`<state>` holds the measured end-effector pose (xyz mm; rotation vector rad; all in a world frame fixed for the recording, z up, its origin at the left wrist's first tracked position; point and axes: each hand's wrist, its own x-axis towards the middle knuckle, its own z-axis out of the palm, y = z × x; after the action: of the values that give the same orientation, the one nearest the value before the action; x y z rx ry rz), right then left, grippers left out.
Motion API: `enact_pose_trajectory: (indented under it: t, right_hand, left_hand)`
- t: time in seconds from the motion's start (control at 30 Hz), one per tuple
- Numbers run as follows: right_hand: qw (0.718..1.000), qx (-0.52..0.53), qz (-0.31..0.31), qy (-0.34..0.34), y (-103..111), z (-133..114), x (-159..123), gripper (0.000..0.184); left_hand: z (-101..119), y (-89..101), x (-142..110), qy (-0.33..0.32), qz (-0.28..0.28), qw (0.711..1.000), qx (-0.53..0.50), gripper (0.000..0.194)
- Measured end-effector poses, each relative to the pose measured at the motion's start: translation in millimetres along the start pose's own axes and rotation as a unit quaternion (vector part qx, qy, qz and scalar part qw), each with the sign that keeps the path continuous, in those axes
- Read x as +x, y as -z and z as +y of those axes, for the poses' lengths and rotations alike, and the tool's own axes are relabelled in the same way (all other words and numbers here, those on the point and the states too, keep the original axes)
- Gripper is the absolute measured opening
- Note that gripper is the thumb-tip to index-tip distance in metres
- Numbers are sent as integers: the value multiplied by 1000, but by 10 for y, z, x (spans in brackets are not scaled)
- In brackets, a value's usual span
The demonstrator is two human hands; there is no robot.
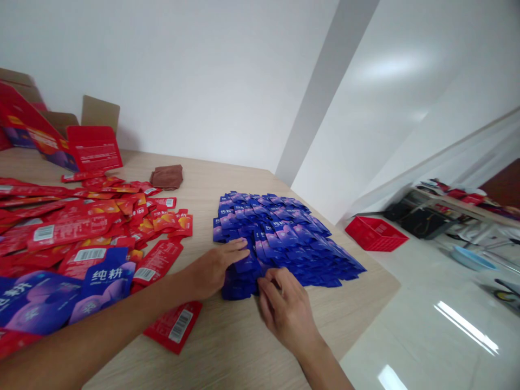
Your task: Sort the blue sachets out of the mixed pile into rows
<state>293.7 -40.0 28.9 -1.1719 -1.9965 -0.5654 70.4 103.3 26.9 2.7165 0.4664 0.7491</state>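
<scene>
A wide stack of blue and purple pouches [284,238] lies in overlapping rows on the wooden table [219,346]. My left hand [211,268] rests on the near left part of this stack, fingers stretched out and flat over the pouches. At the front edge of the stack, my right hand [284,300] is closed, thumb and fingers pinched at the border of a blue pouch [238,290]. The fingertips partly hide that pouch. Left of my hands spreads a loose heap of red pouches [73,227], with a few blue pouches [101,279] on its near side.
Red cardboard boxes [95,149] with raised flaps stand at the back left. A folded brown cloth [166,177] lies near the wall. Beyond the table's right edge, a red plastic basket [376,234] and a light blue basin [473,259] are on the floor.
</scene>
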Motion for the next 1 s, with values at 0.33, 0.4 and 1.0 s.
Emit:
enact_pose_trajectory:
  t: [0.33,0.4,1.0]
  right_hand:
    - [1000,8,-9,-9,-10,8,-20,13]
    - [1000,9,-8,-8,-9,6,-23,13]
    - [1000,5,-2,18,-11,37,-40,12]
  left_hand:
    - [308,232,120,151,71,984,-68,59]
    - [367,276,103,175,76,981,-46,49]
    - [392,1358,-1893,246,-117,924,267,115]
